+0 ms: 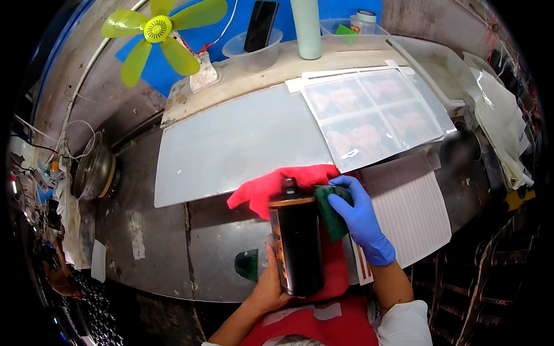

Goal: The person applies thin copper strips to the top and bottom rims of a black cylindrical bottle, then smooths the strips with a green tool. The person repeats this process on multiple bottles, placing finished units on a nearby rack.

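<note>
My left hand [270,284] is bare and grips the lower left side of a black bottle [300,248], which has an orange picture on its side and a black neck on top. My right hand [360,216], in a blue glove, pinches a dark green squeegee piece [333,213] close to the bottle's upper right side; whether the two touch I cannot tell. Behind the bottle a red cloth [254,193] lies bunched, partly hidden by it. A second green piece [247,265] with a rounded edge lies on the dark metal table [150,242], left of my left hand.
A grey board [242,150] lies ahead, with printed sheets [375,109] over its right part. A striped paper [407,207] lies at right. Farther back are a yellow-green fan [157,29], a phone [261,26] in a clear bowl [253,55], a pale tumbler [306,29] and plastic trays [430,72].
</note>
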A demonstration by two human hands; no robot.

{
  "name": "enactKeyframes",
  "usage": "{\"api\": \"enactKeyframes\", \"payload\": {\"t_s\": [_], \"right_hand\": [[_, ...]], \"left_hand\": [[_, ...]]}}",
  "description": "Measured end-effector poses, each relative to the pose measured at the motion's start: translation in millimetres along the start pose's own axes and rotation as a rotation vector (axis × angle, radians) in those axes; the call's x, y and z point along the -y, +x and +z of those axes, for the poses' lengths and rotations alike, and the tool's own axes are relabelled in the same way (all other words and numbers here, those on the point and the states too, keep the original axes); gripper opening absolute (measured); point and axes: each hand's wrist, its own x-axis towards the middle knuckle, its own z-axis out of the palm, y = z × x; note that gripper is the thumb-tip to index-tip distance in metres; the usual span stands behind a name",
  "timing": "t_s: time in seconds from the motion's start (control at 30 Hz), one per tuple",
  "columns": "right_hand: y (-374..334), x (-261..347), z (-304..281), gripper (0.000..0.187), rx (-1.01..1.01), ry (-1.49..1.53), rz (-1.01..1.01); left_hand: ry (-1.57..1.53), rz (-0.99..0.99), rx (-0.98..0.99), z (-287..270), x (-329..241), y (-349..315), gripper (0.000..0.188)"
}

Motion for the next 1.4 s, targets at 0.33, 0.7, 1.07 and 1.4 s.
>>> {"api": "enactKeyframes", "payload": {"t_s": [0.33, 0.7, 1.07, 1.4], "right_hand": [[-5, 51, 45, 0.027, 0.083, -0.512, -0.344], [-3, 44, 20, 0.025, 0.008, -0.366, -0.213], [2, 15, 3, 0.026, -0.036, -0.221, -0.201], [-6, -2, -20, 0.026, -0.059, -0.161, -0.12]], "left_hand": [[1.045, 0.446, -0.031, 12, -56, 17, 0.063], [0.691, 0.344, -0.157, 12, -35, -9, 0.098], [0.205, 0.05, -0.037, 1, -11, -14, 0.124], [0.316, 0.091, 0.056, -2, -5, -8, 0.128]]}}
